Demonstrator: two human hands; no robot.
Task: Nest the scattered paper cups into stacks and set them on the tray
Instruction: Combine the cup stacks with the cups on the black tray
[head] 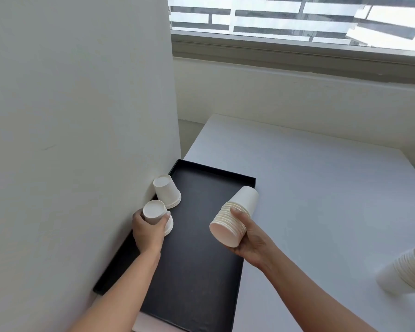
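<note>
we are well into the job, by the look of it. one short stack of cups point(167, 191) already stands upside down on the black tray point(201, 259), at its far left edge, hard by the wall point(77, 116). just in front of it our left hand point(147, 232) is curled around a second upside-down stack point(156, 216), thumb on one side and fingers on the other; its rims seem to sit on the tray floor, though we cannot tell for sure whether it is fully down or a touch above.

our right hand point(250, 237) is closed around a taller stack point(235, 218) with many rims showing. this one is held in the air over the tray's right edge, tilted, with its open mouth turned toward us and its base pointing away.

what is left, as we judge it: set the left stack down and let go, then bring the right hand's stack onto the tray. one more nested stack point(404, 271) lies on its side on the white surface point(309, 188), well off to the right near the frame edge, and it is not yet on the tray. we see no loose single cups anywhere in view, so the nesting itself looks finished or nearly so.
</note>
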